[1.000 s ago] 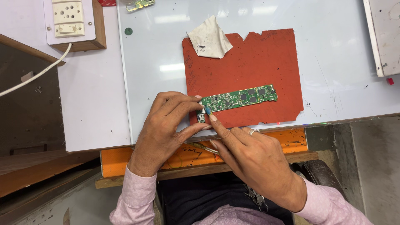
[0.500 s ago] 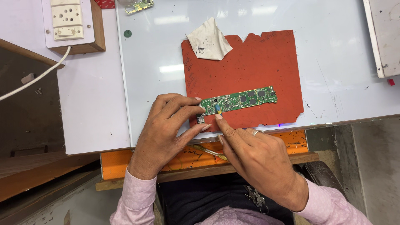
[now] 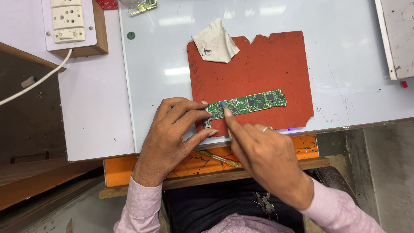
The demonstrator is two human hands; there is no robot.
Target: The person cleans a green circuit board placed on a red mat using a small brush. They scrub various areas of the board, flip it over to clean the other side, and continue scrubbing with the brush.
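Long green circuit board [image 3: 248,102] lying on the red mat [image 3: 258,64], left hand [image 3: 172,133] pinching its near-left end, right hand [image 3: 263,157] pressing a blue-tipped fingertip [image 3: 224,105] (index extended, holding nothing) on the board, stained cloth [image 3: 215,42] at mat's far-left corner.

The person wears a pale pink, finely patterned long-sleeved shirt and dark trousers; a silver ring [image 3: 267,128] sits on the right hand [image 3: 263,153], with keys [image 3: 264,202] at the waist.

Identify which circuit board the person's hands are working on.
The long green circuit board on the red mat; the other small board lies untouched at the table's far edge.
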